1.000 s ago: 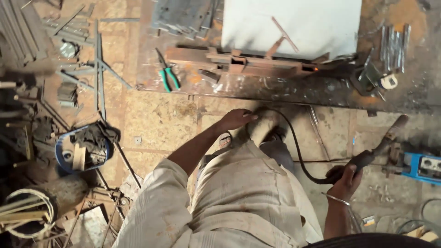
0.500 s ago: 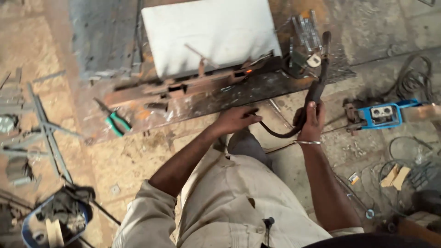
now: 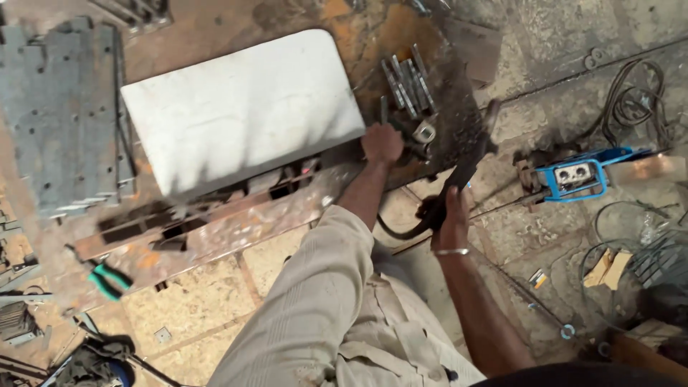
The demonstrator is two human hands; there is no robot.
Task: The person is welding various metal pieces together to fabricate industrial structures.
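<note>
My left hand [image 3: 382,143] rests closed on the rusty metal workbench [image 3: 215,236], at the corner of a white flat panel [image 3: 244,107] and beside a small metal piece [image 3: 424,132]. My right hand [image 3: 448,211] is shut on the dark handle of a welding electrode holder [image 3: 469,161], whose black cable [image 3: 401,231] loops back under my wrist. The holder's tip points up toward the bench's right end, near a row of grey metal bars [image 3: 405,79].
A stack of grey steel plates [image 3: 64,122] lies at the left. Green-handled pliers [image 3: 107,279] sit at the bench's lower left. On the floor at right are a blue tool [image 3: 577,175], coiled cables [image 3: 638,93] and scrap.
My left hand has gone from my knee up onto the bench by the white panel. My right hand has lifted the electrode holder from the floor toward the bench. The view has swung right.
</note>
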